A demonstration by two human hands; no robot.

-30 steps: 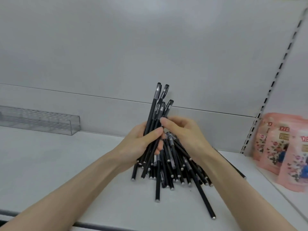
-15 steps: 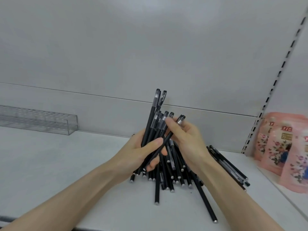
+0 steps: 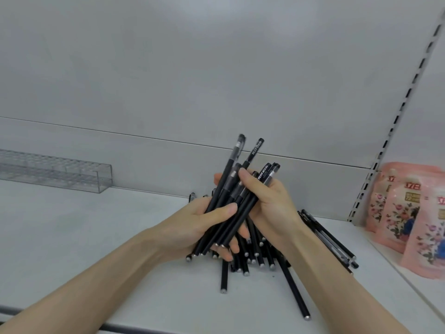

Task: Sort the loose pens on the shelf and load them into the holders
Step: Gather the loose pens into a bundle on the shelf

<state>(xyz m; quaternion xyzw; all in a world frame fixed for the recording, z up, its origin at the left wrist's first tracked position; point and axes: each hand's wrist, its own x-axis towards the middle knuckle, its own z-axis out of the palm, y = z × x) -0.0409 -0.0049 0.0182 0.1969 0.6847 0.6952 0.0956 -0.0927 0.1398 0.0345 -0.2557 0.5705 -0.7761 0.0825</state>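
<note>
Head view: a pale grey shelf (image 3: 72,249) is seen from above; a long clear holder (image 3: 60,172) is set at its far left against the back wall, well apart from the pens; pink flowered pouches (image 3: 409,213) are stood at the right edge. A loose pile of black pens (image 3: 255,259) is spread on the shelf at centre, and a few more pens (image 3: 330,239) are laid just to its right. A bundle of pens (image 3: 226,186) is held tilted above the pile, caps upward; it is gripped by the left hand (image 3: 199,227), fingers curled behind and thumb across the front. The right hand (image 3: 272,206) is closed on the bundle's upper part, thumb pressed to it; its fingers are mostly hidden, so their hold is perhaps only partial.
</note>
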